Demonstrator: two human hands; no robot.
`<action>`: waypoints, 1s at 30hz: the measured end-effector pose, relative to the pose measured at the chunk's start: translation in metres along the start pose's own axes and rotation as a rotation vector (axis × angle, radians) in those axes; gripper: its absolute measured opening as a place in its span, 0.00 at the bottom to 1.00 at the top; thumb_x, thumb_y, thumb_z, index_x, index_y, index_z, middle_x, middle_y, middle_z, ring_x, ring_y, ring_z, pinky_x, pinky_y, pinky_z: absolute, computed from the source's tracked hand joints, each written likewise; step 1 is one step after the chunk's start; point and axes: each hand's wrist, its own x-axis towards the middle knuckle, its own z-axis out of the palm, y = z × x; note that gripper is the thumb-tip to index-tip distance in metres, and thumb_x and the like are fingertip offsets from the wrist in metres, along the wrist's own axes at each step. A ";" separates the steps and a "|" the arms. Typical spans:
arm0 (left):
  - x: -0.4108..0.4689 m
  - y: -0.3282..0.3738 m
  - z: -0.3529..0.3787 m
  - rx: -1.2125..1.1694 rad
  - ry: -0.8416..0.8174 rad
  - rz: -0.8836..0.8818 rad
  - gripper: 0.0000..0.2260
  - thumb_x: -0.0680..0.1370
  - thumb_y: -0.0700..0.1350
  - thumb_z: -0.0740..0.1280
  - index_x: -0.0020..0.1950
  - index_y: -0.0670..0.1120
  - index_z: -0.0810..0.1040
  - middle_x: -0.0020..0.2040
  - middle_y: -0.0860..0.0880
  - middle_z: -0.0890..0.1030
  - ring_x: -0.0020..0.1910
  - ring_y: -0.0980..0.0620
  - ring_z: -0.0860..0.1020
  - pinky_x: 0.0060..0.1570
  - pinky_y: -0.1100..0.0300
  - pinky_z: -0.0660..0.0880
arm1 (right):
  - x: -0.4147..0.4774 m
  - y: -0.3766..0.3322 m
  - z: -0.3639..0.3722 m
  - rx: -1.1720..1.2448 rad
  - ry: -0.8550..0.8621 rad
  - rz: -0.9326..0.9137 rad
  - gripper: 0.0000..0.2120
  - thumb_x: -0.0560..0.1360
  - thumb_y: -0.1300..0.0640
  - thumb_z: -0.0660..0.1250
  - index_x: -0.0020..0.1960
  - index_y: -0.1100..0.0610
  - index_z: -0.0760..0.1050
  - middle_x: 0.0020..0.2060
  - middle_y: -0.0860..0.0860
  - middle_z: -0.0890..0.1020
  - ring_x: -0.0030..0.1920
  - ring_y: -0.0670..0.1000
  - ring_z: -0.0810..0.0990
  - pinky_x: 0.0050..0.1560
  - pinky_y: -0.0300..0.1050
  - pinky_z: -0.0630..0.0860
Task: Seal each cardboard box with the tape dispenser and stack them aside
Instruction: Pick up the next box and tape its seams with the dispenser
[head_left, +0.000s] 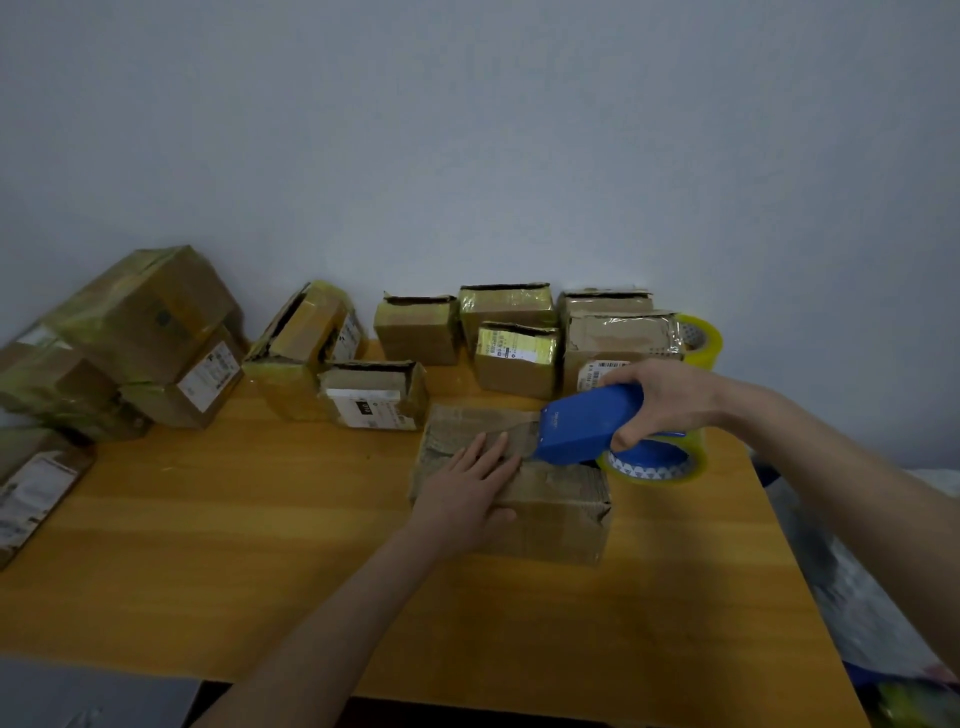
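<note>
Where the right hand (670, 400) grips the dispenser (582, 426), its handle is hidden.

- counter (260, 545): orange-yellow wood surface against a pale wall.
- cardboard box (556, 504): centre of the counter, flaps down; left grip (467, 488) lies flat on its top, fingers straight.
- tape dispenser (582, 421): blue, nose on the box top just beside the left fingertips; right grip (670, 400) curled round its handle.
- tape roll (654, 462): yellowish, mounted at the dispenser's rear.
- open boxes (509, 322): row along the wall.
- taped boxes (145, 322): piled at far left.
- spare tape roll (698, 340): by the wall, beside the rightmost box.
</note>
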 end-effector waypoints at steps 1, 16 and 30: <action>0.000 -0.002 -0.003 -0.007 0.005 -0.024 0.39 0.77 0.64 0.60 0.78 0.53 0.41 0.75 0.53 0.34 0.77 0.50 0.37 0.71 0.55 0.39 | 0.000 0.002 0.001 0.026 0.005 -0.012 0.23 0.64 0.49 0.77 0.56 0.49 0.74 0.48 0.48 0.78 0.48 0.48 0.77 0.50 0.45 0.77; 0.023 -0.031 -0.027 0.062 -0.054 0.041 0.48 0.71 0.66 0.66 0.77 0.55 0.38 0.79 0.51 0.40 0.77 0.49 0.41 0.73 0.49 0.38 | 0.000 0.003 0.010 0.133 0.022 -0.056 0.22 0.65 0.52 0.77 0.56 0.48 0.74 0.48 0.46 0.77 0.49 0.46 0.77 0.51 0.44 0.78; 0.001 -0.008 -0.001 0.090 -0.053 0.019 0.34 0.80 0.61 0.54 0.77 0.53 0.37 0.75 0.54 0.35 0.74 0.55 0.35 0.74 0.52 0.41 | -0.015 0.011 0.017 0.051 0.020 -0.035 0.24 0.67 0.48 0.76 0.60 0.48 0.72 0.50 0.48 0.78 0.50 0.49 0.77 0.50 0.44 0.78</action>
